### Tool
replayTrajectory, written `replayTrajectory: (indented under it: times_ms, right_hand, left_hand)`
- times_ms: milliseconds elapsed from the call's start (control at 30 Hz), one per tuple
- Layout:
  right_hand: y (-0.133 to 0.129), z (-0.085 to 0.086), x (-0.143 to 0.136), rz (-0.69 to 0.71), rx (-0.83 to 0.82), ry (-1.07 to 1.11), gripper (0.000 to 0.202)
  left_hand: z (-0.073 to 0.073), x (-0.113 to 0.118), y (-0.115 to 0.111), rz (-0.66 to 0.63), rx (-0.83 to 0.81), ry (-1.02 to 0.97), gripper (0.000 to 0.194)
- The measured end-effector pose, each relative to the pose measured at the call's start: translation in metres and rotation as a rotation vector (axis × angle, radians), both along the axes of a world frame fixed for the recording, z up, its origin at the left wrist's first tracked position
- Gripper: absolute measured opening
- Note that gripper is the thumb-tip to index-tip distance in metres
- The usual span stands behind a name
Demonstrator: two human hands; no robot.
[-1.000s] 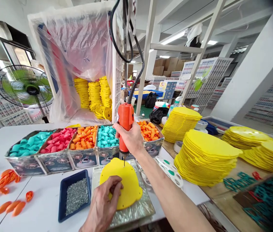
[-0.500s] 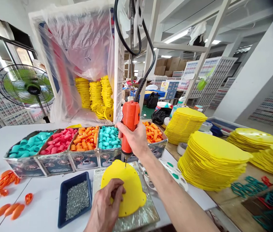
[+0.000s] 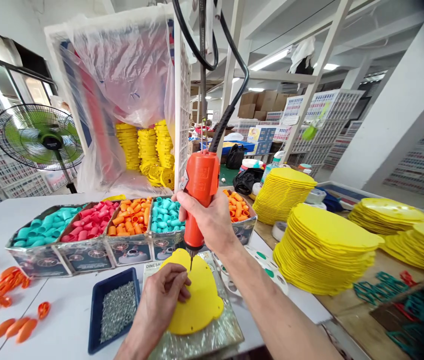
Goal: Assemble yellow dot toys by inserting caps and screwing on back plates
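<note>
My right hand (image 3: 214, 220) is wrapped around an orange electric screwdriver (image 3: 201, 172), which hangs upright from a black cable. Its thin bit points down over the upper part of a flat yellow plastic plate (image 3: 197, 310) with small holes near its edge. My left hand (image 3: 165, 295) is over the plate's left side, thumb and fingers pinched together close to the bit tip. Whatever those fingers hold is too small or hidden to make out. Beneath the plate is a plastic-wrapped board (image 3: 227, 332). A dark blue tray (image 3: 94, 320) of small metal screws (image 3: 119, 307) sits left of my left hand.
Behind the plate, a row of boxes (image 3: 90, 257) holds teal, pink and orange plastic pieces. Stacks of yellow plates (image 3: 320, 255) rise on the right. Loose orange parts (image 3: 13, 327) lie at left. White sheets with round green spots (image 3: 268, 272) lie beside my right forearm.
My left hand has moved up along the plate, bringing its pinched fingertips close to the bit. The screwdriver in my right hand has shifted slightly left and lower.
</note>
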State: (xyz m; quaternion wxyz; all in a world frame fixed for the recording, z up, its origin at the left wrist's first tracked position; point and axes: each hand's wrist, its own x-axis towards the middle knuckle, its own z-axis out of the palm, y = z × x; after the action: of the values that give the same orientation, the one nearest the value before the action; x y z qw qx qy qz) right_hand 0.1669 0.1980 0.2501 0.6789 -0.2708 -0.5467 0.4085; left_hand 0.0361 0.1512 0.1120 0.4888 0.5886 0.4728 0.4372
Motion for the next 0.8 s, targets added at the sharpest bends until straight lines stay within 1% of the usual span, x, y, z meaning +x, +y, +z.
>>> replayTrajectory:
  times_ms: [200, 533, 800]
  right_hand:
    - [-0.0018, -0.0015, -0.0010, 0.040, -0.005, 0.014, 0.025]
    - [-0.0050, -0.0001, 0.0005, 0.051, 0.008, 0.048, 0.025]
    - [-0.0049, -0.0016, 0.0004, 0.052, 0.004, 0.049, 0.026]
  left_hand:
    - [0.0023, 0.0022, 0.0004, -0.057, -0.045, -0.046, 0.026]
    - [0.0023, 0.0053, -0.0012, -0.081, -0.041, 0.015, 0.026]
    - [0.0001, 0.0046, -0.0009, -0.075, -0.036, 0.010, 0.027]
